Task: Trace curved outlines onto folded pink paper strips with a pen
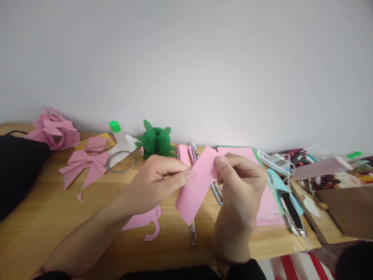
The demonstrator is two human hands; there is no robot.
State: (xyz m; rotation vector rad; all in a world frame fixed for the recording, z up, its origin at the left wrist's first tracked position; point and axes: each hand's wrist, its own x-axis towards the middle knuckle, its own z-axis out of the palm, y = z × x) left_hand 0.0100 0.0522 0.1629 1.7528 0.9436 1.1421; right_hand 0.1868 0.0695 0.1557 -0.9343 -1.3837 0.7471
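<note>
Pink paper strip (196,192) aloft: over the middle of the wooden tabletop (99,202), I am pinching it by opposite long edges, my left hand (159,177) clamping one side between thumb and forefinger, my right hand (240,184) the other. I am probably gripping both sides to steady the thin, slightly curling paper. Near the surface's far edge, a green honeycomb paper ball (156,142) is standing; toward the far left corner, a pink paper bow (86,161) is lying, both presumably sitting back to stay beyond my forearms' sweep.
</note>
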